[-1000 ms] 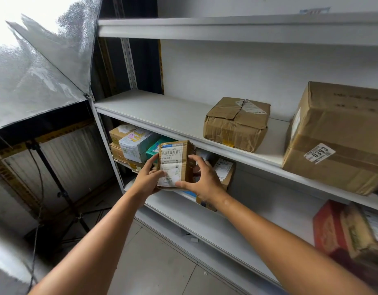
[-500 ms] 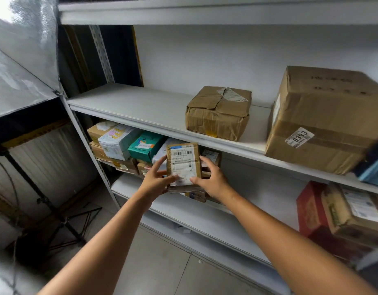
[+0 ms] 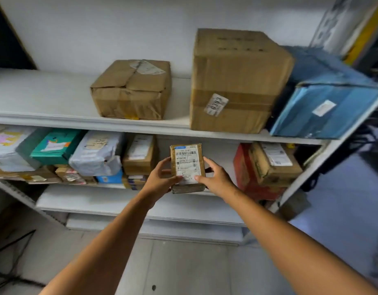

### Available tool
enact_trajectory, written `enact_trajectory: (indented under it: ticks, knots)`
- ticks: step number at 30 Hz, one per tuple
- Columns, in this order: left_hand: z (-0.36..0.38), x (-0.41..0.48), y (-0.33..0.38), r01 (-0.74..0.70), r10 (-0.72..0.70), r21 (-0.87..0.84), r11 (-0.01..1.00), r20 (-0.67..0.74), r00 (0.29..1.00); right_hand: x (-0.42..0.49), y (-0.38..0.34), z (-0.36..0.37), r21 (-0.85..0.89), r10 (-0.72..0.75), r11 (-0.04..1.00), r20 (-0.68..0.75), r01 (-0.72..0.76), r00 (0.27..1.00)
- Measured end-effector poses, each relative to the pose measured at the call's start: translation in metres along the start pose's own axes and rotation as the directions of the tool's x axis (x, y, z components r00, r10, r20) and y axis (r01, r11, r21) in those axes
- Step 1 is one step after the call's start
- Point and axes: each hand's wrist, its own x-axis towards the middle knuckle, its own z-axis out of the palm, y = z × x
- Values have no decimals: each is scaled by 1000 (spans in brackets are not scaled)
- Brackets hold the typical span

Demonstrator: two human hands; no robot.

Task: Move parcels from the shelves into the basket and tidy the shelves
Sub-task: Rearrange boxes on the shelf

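A small brown labelled parcel [image 3: 187, 168] is gripped by both the left hand [image 3: 161, 179] and right hand [image 3: 215, 179], held in front of the middle shelf [image 3: 98, 126]; carrying to a basket, not in view, seems required next.

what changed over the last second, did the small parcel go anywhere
The small taped parcel was carried to the right, from in front of the teal parcel to the gap beside the red box; the view swung right too. The left grip and right grip kept hold of its sides throughout. The crumpled box and large 0393 box above stayed put.
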Motion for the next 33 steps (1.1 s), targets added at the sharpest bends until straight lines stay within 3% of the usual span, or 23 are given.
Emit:
enact_trajectory:
  ticks: [10, 19, 33]
  knots:
    - [102, 79, -46, 8, -12, 29, 1000, 143, 990, 39, 98, -50, 37, 134, 991, -162, -129, 978]
    - [121, 139, -110, 66, -73, 47, 997, 156, 985, 91, 170, -23, 24, 152, 988, -207, -151, 966]
    - [126, 190, -144, 90, -95, 41, 995, 141, 985, 130, 195, -12, -50, 139, 987, -211, -153, 968]
